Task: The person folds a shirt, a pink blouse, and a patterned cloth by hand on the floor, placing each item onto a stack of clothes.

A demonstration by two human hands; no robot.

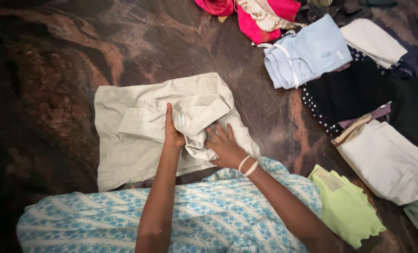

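The pale grey-green shirt serves as the landmark: it lies flat on the dark marbled floor, just beyond the person's lap, which is covered by a blue-and-white flowered cloth touching the shirt's near edge. The left hand stands on edge over the shirt's middle, fingers straight and together, gripping nothing, pressing along a fold line. Just right of it, the right hand, with two white bangles at the wrist, lies flat with fingers spread on the bunched collar-and-sleeve part, holding it down rather than grasping it. The bunched cloth under that hand looks loose, so a quick lift could likely let the fold spring open, and a drag toward the lap could crumple the near edge against the flowered cloth. Right of the shirt and nearest the knee sits a folded lime-green garment; beyond it a folded white piece, then dark dotted cloth, a folded light-blue pair of trousers, and farthest, red and pink fabrics. A wide sweep of the right arm could disturb those stacks. Left of the shirt and beyond its far edge the floor is bare, giving the most room to move.
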